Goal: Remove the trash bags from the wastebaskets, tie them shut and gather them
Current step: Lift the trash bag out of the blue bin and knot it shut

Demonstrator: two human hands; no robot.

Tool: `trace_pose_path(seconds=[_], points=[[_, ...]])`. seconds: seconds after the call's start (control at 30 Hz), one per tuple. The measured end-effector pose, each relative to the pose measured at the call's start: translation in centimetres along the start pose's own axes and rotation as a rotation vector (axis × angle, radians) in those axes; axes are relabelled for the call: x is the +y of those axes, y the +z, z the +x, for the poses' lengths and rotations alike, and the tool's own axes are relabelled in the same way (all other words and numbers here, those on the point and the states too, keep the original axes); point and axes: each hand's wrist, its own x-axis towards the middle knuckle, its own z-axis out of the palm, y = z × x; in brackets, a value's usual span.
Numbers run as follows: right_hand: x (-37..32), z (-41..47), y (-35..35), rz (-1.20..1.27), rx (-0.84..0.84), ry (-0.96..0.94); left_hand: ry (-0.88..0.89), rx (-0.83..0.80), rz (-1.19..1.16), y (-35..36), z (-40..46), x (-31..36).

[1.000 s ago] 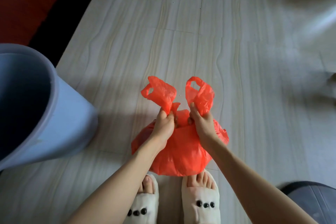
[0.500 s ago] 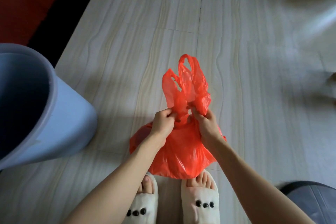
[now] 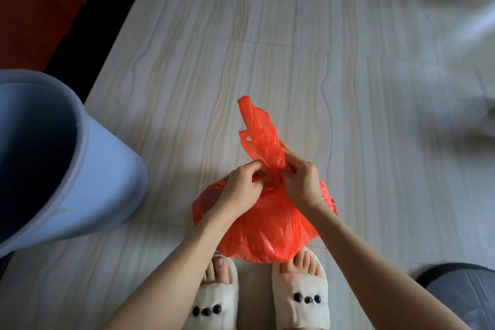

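Head view: both hands pinch red trash bag [image 3: 267, 228] neck beside blue wastebasket [image 3: 112, 182].

One red trash bag [image 3: 267, 230], one blue wastebasket [image 3: 67, 169] left of the bag, two hands at the bag's neck, two white slippers just below the bag, one dark round bin [image 3: 460, 295] right of the bag

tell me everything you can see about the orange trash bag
The orange trash bag is thin, crinkly, slightly see-through plastic, bulging and rounded, sitting on the pale floor just ahead of the slippers. Its handles stand bunched together above the gathered neck. The left hand and right hand both pinch that neck.
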Motion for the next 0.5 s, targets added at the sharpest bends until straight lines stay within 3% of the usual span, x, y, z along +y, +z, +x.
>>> trace_pose_path(seconds=[0.13, 0.27, 0.4, 0.5], points=[[0.0, 0.2, -0.2, 0.026, -0.119, 0.034, 0.036, 0.008, -0.040, -0.1, -0.4, -0.2], [-0.1, 0.1, -0.5, 0.093, -0.115, 0.018, 0.003, -0.095, -0.168, -0.6, -1.5, -0.2], [-0.5, -0.2, -0.5, 0.156, -0.123, 0.008, -0.117, -0.092, -0.105, -1.2, -1.0, 0.0], [-0.3, -0.1, -0.5, 0.085, -0.165, 0.023, -0.061, -0.051, -0.078, -1.0, -1.0, -0.1]])
